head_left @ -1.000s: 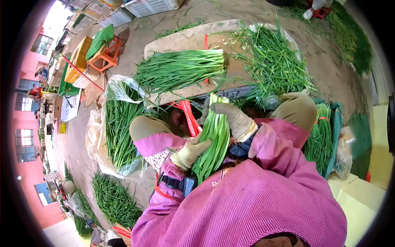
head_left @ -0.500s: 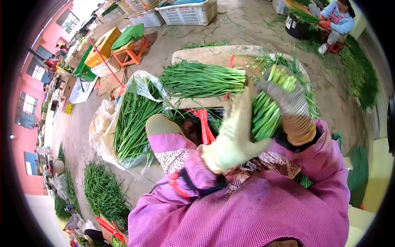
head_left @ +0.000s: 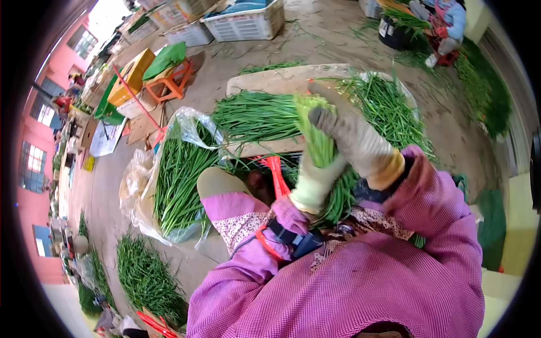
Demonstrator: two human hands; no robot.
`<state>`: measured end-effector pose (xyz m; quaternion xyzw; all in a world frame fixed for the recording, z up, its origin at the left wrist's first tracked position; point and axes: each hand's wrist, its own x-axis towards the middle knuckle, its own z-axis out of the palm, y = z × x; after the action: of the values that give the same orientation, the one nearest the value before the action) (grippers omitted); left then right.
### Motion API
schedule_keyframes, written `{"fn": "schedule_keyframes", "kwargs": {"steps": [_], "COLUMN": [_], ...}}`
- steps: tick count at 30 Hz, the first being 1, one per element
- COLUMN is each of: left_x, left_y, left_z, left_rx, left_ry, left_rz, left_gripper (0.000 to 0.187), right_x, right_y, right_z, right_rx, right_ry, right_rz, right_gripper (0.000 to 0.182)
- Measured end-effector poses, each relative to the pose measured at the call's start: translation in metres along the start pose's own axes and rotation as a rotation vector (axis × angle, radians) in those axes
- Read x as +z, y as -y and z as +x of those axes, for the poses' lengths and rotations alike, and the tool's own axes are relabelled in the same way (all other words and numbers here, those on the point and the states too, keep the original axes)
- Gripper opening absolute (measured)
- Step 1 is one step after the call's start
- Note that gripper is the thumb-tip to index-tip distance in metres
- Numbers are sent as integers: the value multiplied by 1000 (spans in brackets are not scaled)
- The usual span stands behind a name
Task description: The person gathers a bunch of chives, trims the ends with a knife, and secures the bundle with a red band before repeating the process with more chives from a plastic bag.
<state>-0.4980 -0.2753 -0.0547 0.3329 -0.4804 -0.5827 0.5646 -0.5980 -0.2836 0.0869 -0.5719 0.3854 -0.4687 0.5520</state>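
Observation:
My left hand (head_left: 316,181), in a pale green-white glove, is wrapped round a bunch of chives (head_left: 313,127). The bunch stands tilted over my lap, its pale cut ends pointing up and its green leaves hanging below. My right hand (head_left: 360,132), in a worn grey-brown glove, has its fingers stretched out and spread beside the pale ends. Behind them a pile of chives (head_left: 253,116) lies across a board (head_left: 270,84). Loose chives (head_left: 389,110) spread over the board's right side. Red strips (head_left: 275,173) hang at the board's near edge.
On my left a clear plastic bag (head_left: 145,194) holds more chives (head_left: 189,183). A chive heap (head_left: 147,276) lies on the floor. Beyond are an orange stool (head_left: 172,84), a white crate (head_left: 248,25) and a black bucket (head_left: 391,32) near a seated person (head_left: 445,25).
The bunch has gone from my right hand's hold into my left hand, moving left and turning more upright. My right hand has let go and spread its fingers. The view has shifted slightly.

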Motion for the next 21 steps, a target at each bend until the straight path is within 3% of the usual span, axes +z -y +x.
{"fn": "schedule_keyframes", "kwargs": {"steps": [1,3,4,5,7,8,9,11,12,13,14,16,17,18,19,20,21], "left_x": [-12,-24,-28,-39,-47,-61,-49,-74,-78,-91,-106,-167,-160,-184,-181,-167,-155], "left_y": [-12,-44,-48,-34,-36,-20,-41,-17,-35,-51,-58,-85,-135,-161,-192,-223,-242], "left_z": [6,8,9,12,15,18,18,30,32,34,50,76,79,89,95,102,107], "left_rx": [-233,-379,-350,-311,-327,-313,-311,-179,-176,-159,-5,129,-22,26,168,205,241], "left_ry": [41,43,20,59,-14,22,-34,-8,-59,-157,-95,-84,-4,-15,-190,-120,-122], "left_rz": [-105,-360,-492,-649,-654,-638,-696,-820,-812,-641,-621,-445,-583,-468,-137,65,214], "left_gripper": [57,59,62,61,58,55,56,58,54,48,40,31,35,40,53,64,64], "right_x": [-10,-24,-25,-22,-12,-4,3,13,7,-2,-17,-53,-71,-91,-91,-106,-119], "right_y": [-7,-23,-18,-26,-58,-84,-103,-105,-114,-128,-142,-141,-143,-167,-138,-146,-155], "right_z": [7,20,20,17,-1,-17,-35,-65,-73,-83,-94,-96,-95,-97,-85,-79,-75], "right_rx": [-1,-125,33,33,49,-85,-223,-194,-127,-53,106,531,507,526,570,571,571], "right_ry": [-19,-77,-92,-88,56,66,76,180,268,350,444,619,726,619,456,346,237], "right_rz": [2,-153,12,18,-90,-453,-818,-955,-987,-1015,-1038,-974,-1144,-1209,-1258,-1160,-1058], "right_gripper": [69,74,75,75,75,76,78,79,76,74,69,48,45,44,43,43,43]}}
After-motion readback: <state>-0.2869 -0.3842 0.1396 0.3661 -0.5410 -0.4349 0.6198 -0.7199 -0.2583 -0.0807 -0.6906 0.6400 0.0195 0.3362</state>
